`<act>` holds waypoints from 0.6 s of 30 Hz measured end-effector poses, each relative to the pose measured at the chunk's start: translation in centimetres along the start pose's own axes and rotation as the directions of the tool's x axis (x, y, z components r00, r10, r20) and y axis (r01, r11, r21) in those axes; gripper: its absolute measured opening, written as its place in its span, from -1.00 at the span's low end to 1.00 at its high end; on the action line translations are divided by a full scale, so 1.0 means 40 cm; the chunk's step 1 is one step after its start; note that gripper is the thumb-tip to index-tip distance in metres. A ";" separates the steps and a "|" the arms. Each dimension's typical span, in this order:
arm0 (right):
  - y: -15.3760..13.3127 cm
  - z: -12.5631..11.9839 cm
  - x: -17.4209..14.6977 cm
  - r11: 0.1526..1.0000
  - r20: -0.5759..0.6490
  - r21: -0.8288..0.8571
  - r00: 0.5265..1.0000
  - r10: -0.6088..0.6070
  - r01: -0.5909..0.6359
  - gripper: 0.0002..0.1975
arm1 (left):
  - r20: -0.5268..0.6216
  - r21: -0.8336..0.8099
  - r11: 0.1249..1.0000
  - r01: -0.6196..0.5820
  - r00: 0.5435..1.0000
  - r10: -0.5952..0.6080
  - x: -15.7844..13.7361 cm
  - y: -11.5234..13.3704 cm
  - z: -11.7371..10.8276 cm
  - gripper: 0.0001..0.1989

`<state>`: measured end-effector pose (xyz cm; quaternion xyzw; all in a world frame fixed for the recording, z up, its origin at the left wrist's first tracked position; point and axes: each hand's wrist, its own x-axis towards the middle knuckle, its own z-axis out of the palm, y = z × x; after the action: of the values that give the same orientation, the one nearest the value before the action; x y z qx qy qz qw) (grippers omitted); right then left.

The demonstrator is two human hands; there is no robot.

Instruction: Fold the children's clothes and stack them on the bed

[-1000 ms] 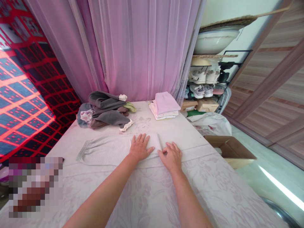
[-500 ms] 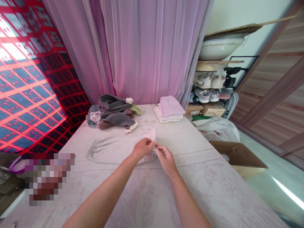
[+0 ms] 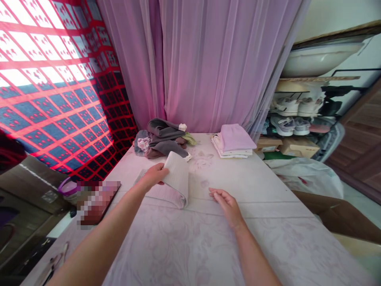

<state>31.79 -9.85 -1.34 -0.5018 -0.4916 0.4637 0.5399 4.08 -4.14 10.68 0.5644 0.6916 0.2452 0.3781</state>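
Right end of the pale grey garment (image 3: 178, 174) has lifted leftward. Pinched by left hand (image 3: 154, 175), likely to control the flap; right hand (image 3: 228, 204) clear, loosely curled. Garment's mid-surface (image 3: 190, 246), before dark clothes pile (image 3: 162, 132).

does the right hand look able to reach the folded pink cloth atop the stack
Probably yes: the right hand appears to hold nothing, and no object shows on the pale floral cover between it and the folded pink cloth.
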 end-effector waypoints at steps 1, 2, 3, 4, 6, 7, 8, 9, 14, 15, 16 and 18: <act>0.001 0.003 0.000 1.000 0.004 -0.008 1.000 0.004 -0.004 -0.53 | -0.025 -0.030 0.999 0.041 0.999 -0.042 0.002 -0.022 -0.027 -0.69; 0.002 0.006 -0.001 1.000 0.008 -0.019 1.000 0.005 -0.005 -0.53 | -0.046 -0.047 0.996 0.075 0.996 -0.077 0.005 -0.045 -0.052 -0.67; 0.002 0.009 -0.002 1.000 0.014 -0.029 1.000 0.004 -0.004 -0.54 | -0.067 -0.054 0.993 0.103 0.992 -0.106 0.008 -0.068 -0.073 -0.67; 0.003 0.011 -0.003 0.999 0.019 -0.040 1.000 0.003 -0.003 -0.54 | -0.085 -0.055 0.990 0.127 0.988 -0.132 0.012 -0.091 -0.091 -0.67; 0.008 0.014 -0.005 0.998 0.024 -0.061 1.000 0.001 0.001 -0.54 | -0.113 -0.052 0.983 0.179 0.976 -0.184 0.019 -0.136 -0.119 -0.68; 0.012 0.013 -0.005 0.997 0.027 -0.073 1.000 -0.002 0.004 -0.54 | -0.124 -0.051 0.978 0.203 0.970 -0.208 0.021 -0.156 -0.129 -0.68; 0.017 0.012 -0.005 0.996 0.028 -0.088 1.000 -0.007 0.009 -0.54 | -0.133 -0.050 0.973 0.224 0.964 -0.229 0.023 -0.175 -0.137 -0.69; 0.022 0.010 -0.004 0.994 0.031 -0.107 0.999 -0.012 0.015 -0.55 | -0.142 -0.048 0.970 0.240 0.959 -0.244 0.024 -0.192 -0.143 -0.69; 0.038 0.001 -0.001 0.976 0.056 -0.212 0.998 -0.032 0.043 -0.55 | -0.172 -0.003 0.970 0.245 0.955 -0.242 0.031 -0.250 -0.157 -0.69; 0.040 0.000 -0.001 0.974 0.060 -0.222 0.998 -0.036 0.048 -0.55 | -0.180 0.018 0.971 0.237 0.956 -0.230 0.035 -0.256 -0.159 -0.67; 0.041 0.000 -0.001 0.972 0.061 -0.228 0.997 -0.041 0.054 -0.55 | -0.194 0.044 0.972 0.230 0.957 -0.217 0.039 -0.262 -0.161 -0.67; 0.043 -0.001 -0.001 0.969 0.063 -0.241 0.997 -0.048 0.061 -0.57 | -0.230 0.105 0.969 0.223 0.953 -0.195 0.050 -0.270 -0.167 -0.67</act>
<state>31.80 -9.77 -3.07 -0.5369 -0.5734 0.3993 0.4729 -7.84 -4.23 5.90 0.4810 0.7994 0.2186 0.2861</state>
